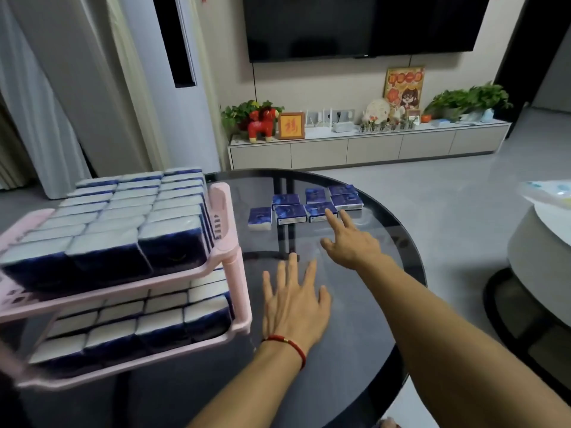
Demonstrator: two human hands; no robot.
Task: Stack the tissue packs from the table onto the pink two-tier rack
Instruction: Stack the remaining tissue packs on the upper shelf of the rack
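Seven loose tissue packs [304, 206], blue-purple wrappers, lie clustered flat on the far part of the round dark glass table [386, 304]; one pack [260, 218] sits slightly apart at the cluster's left end. Pink two-tier rack [230, 242] stands on the table's left side, both tiers already packed with rows of tissue packs set on edge, white sides up. Right hand [352, 242] stretched toward the cluster, empty, fingers spread, index fingertip at the near edge of a middle pack; contact not certain. Left hand [295, 307] low over the glass near the rack's lower tier, palm down, fingers fanned wide, holding nothing; red string bracelet [289, 345] on its wrist. Beyond the table: low TV cabinet [370, 146] with ornaments and plants, wall-mounted television [358, 24] above.
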